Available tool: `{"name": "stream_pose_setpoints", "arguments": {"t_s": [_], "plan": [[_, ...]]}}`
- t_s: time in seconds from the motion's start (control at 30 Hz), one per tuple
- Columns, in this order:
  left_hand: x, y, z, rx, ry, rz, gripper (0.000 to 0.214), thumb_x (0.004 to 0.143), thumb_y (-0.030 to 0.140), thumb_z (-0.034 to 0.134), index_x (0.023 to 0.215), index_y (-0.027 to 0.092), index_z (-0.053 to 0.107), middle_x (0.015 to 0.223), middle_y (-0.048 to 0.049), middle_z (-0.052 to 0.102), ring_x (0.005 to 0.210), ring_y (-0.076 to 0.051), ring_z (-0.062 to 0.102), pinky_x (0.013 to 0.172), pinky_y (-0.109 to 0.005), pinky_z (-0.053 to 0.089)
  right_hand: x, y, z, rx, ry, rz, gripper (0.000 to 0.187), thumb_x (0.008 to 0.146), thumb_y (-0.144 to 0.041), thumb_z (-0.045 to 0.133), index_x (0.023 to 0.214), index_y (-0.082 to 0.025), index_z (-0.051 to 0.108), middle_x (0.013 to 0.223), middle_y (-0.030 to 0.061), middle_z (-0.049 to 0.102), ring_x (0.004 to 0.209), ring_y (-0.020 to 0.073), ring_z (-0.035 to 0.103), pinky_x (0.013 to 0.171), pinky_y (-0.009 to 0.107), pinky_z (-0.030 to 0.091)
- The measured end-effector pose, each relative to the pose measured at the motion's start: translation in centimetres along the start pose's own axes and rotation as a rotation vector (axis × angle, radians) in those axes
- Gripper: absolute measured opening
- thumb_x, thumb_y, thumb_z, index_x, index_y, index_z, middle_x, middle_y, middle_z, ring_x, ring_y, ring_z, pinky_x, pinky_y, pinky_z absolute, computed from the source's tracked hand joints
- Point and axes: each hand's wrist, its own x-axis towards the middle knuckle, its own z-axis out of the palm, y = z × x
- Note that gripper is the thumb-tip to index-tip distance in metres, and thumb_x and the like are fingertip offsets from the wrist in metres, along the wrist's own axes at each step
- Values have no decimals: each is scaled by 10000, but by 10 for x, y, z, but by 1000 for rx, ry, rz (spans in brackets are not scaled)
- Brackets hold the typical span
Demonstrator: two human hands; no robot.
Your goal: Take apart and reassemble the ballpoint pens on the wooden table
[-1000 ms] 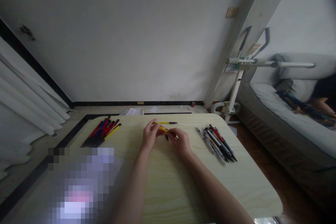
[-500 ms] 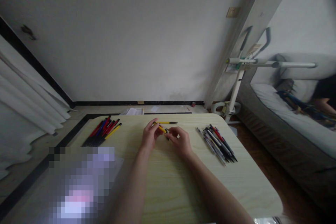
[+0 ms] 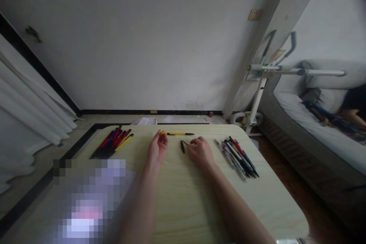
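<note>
My left hand (image 3: 156,149) rests on the pale wooden table (image 3: 183,206) with its fingers pinched on a small yellow pen part (image 3: 162,132). Just past it lies a yellow pen with a black tip (image 3: 179,134). My right hand (image 3: 201,151) lies a little to the right, fingers curled. Its fingertips are next to a small black pen piece (image 3: 182,146) that lies on the table, with a thin sliver between them. Whether the right fingers hold that sliver is unclear.
A bundle of red, blue, black and yellow pens (image 3: 113,143) lies at the table's far left. Several black, grey and red pens (image 3: 237,154) lie at the right. A blurred patch (image 3: 88,198) covers the near left. A sofa (image 3: 320,129) and a white stand (image 3: 257,91) stand at the right.
My hands held a yellow pen together between them; now they have drawn apart. The left hand keeps a yellow part, and a black piece lies on the table by the right hand.
</note>
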Motion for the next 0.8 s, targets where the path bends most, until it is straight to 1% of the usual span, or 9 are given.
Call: {"name": "stream_pose_setpoints", "arguments": {"t_s": [0.1,0.23,0.5,0.67,0.8], "plan": [[0,1,0,-20,3,-2,92,778,67,485,789,91,574,671,-40,634,596,-78,604,553,-162,504,-2,-1,0,-78,-70,-3,126,708,-272,559,751,-199,653,750,51,553,740,154,512,672,236,368],[0,0,1,-11,7,-7,89,773,62,492,793,88,574,676,-46,636,602,-85,608,546,-166,506,-2,0,0,-119,-100,-17,140,745,-250,525,725,-209,658,729,45,560,725,145,512,654,226,353],[-1,-1,0,0,-5,-11,90,764,57,503,806,91,574,682,-44,637,600,-86,610,542,-166,508,-2,0,2,-236,-87,-17,161,761,-240,486,670,-198,611,723,39,568,706,145,506,620,232,330],[-1,-1,1,-2,-3,-17,94,764,58,501,808,94,577,673,-39,637,589,-84,609,538,-164,509,-1,0,0,-245,-62,-10,143,757,-238,482,674,-196,591,732,37,579,718,144,510,621,229,325],[-1,0,2,9,6,-27,94,767,64,498,797,98,581,658,-35,636,575,-84,609,531,-163,510,-1,0,0,-228,-31,20,115,749,-230,480,698,-203,580,706,23,593,666,140,509,594,232,313]]}}
